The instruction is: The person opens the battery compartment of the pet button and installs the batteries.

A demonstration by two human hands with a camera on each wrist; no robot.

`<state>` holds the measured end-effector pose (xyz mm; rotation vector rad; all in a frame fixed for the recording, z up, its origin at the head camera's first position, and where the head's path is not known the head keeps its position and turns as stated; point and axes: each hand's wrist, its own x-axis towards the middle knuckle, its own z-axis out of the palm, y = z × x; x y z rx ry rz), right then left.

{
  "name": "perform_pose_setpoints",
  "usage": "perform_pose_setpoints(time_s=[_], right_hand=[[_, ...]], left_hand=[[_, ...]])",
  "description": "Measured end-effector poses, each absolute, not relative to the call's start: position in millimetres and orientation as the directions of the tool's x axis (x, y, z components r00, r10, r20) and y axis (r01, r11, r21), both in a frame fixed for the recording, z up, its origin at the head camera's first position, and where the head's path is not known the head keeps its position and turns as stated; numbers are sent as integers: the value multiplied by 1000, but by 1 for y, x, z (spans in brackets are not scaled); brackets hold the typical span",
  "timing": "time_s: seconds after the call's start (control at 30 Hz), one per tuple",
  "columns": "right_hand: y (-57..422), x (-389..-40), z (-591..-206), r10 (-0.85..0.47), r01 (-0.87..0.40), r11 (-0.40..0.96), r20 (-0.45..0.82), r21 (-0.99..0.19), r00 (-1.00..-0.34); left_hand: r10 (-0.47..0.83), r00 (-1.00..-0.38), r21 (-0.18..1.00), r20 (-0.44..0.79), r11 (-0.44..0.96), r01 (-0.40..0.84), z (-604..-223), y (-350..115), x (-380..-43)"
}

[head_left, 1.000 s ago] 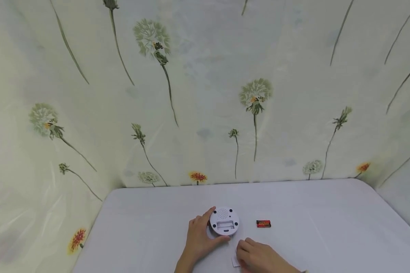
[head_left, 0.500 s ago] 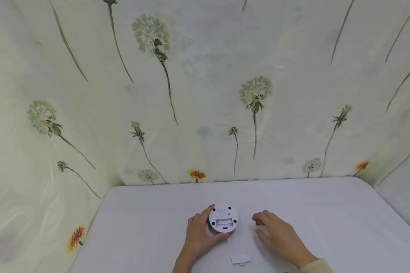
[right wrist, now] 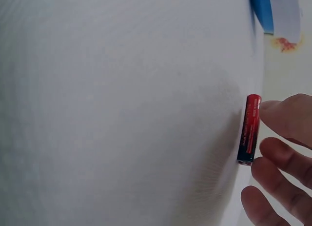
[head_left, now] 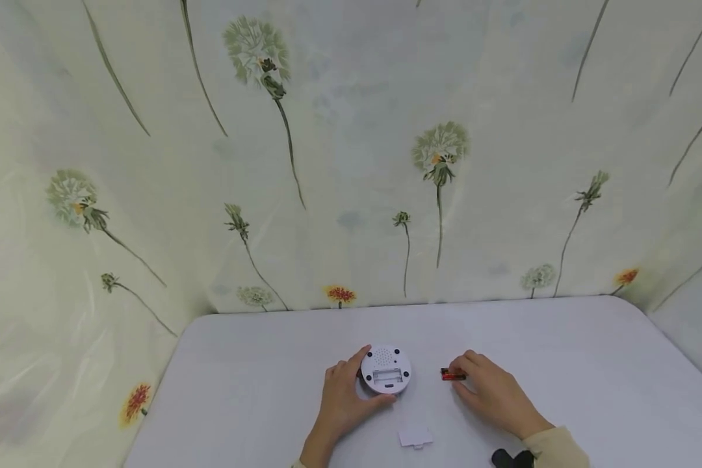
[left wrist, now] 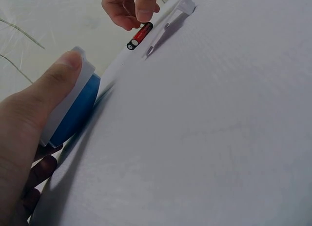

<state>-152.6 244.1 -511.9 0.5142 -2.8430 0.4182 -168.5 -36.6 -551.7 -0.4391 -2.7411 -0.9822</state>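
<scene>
The left hand (head_left: 344, 400) holds a round white device (head_left: 386, 365) by its rim, thumb curved along the side away from the table's back edge and fingers round the side towards the back-left corner. The device sits a little left of the middle of the table (head_left: 269, 364), well in from the back edge, its battery slot (head_left: 388, 376), dotted holes and four dark feet facing up; the left wrist view shows a blue part (left wrist: 80, 113) on its lower side.

The right hand (head_left: 497, 393) pinches the red-and-black batteries (head_left: 449, 375) narrowly between thumb and fingertips — whether they are clear of the cloth I cannot tell. They are near the device, on its side towards the back-right corner.

A small white cover (head_left: 415, 437) lies farther from the back edge than either, near the left thumb and apart from both hands. A dark object (head_left: 513, 459) shows beside the pale right sleeve (head_left: 558, 448). Beyond the back edge hangs a sheet (head_left: 351, 253) printed with flowers — mostly dandelions.
</scene>
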Motion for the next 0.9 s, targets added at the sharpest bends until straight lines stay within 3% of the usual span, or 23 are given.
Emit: perform_pose_setpoints(time_s=[0.9], right_hand=[[244, -155, -515, -354, -413, 883, 262, -222, -898]], left_hand=[[236, -922, 565, 306, 734, 376, -554, -38, -171]])
